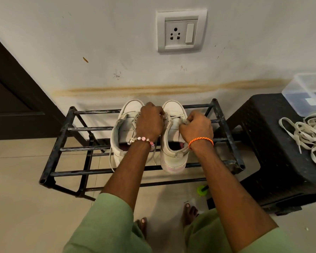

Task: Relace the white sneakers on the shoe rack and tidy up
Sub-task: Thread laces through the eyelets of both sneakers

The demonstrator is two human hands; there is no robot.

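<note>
- Nearest me, 6 o'clock: green sleeves [108,221] and bare toes [190,212] on the tile floor. Small green cap-like item [201,190] on the floor at about 5 o'clock; can't tell what it is.
- Centre: black metal shoe rack [62,148], pair of white sneakers on its top bars, toes to the wall.
- Left hand [150,123], beaded bracelet on the wrist, sits over the gap between the shoes, fingers curled and pinching a lace at the inner eyelets of the right sneaker [173,143].
- Right hand [197,127], orange thread band, fingers curled round a lace end at that shoe's outer eyelets. Both hands clamped on the same shoe's lace [179,116].
- My read: right sneaker is mid-lacing; a few crossings show near the toe, upper eyelets not visibly done.
- Left sneaker [124,128]: tongue open, a loose lace [110,159] hangs off its side at 9 o'clock. Can't tell how far it is threaded; I judge it unfinished or untied.
- 3 o'clock: black plastic stool [263,143] with a heap of loose off-white laces [306,137], probably spare or old ones. Tidy-up not started, I'd say.
- 2 o'clock, farther: clear plastic box [306,92] on the stool, a likely home for that heap.
- Far, 12 o'clock: wall socket [181,31].
</note>
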